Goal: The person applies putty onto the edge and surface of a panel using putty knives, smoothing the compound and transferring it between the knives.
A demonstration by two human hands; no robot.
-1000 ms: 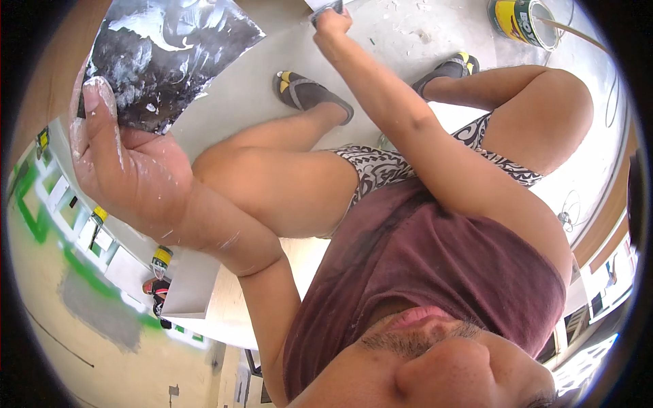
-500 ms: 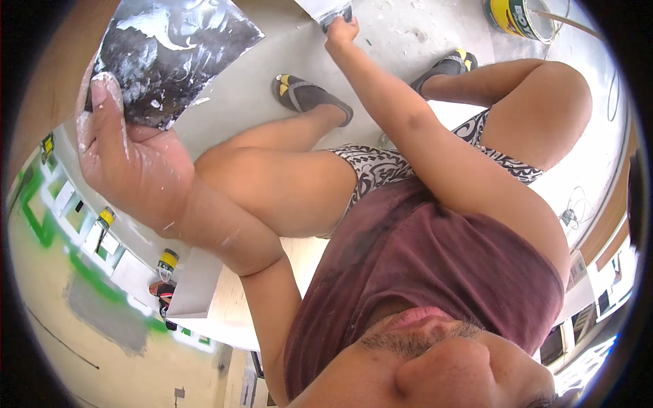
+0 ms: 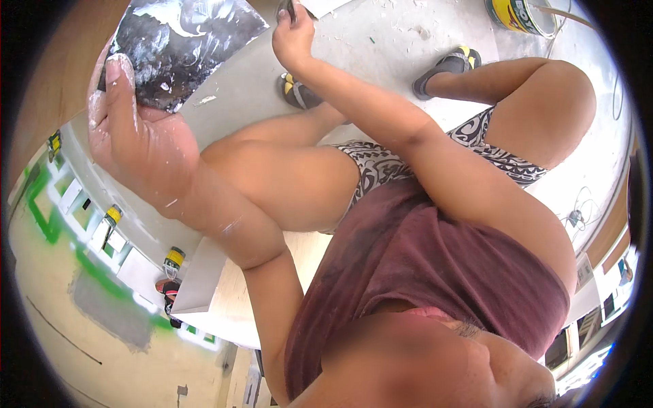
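Note:
My left hand (image 3: 139,129) is closed on a dark square palette (image 3: 180,58). Thick white paste is smeared over its face, and white spots also dot my thumb and fingers. Up at the top edge of the head view, my right hand (image 3: 294,42) is closed round a small dark scraper (image 3: 292,10). The picture cuts off most of that tool, so its blade cannot be made out. A pale flat panel (image 3: 328,5) shows just beside it. A gap lies between the palette and my right hand.
White scraps (image 3: 205,100) lie on the grey floor between my feet. A yellow and green bucket (image 3: 515,15) with a stick in it stands at the far right. Brown wood (image 3: 51,88) rises at the left. A pale box (image 3: 216,289) and several small tins (image 3: 175,258) are at lower left.
My right hand has moved left with the scraper, closer to the palette, and now partly covers one sandal. My left hand and the palette have shifted slightly right and up in the view.

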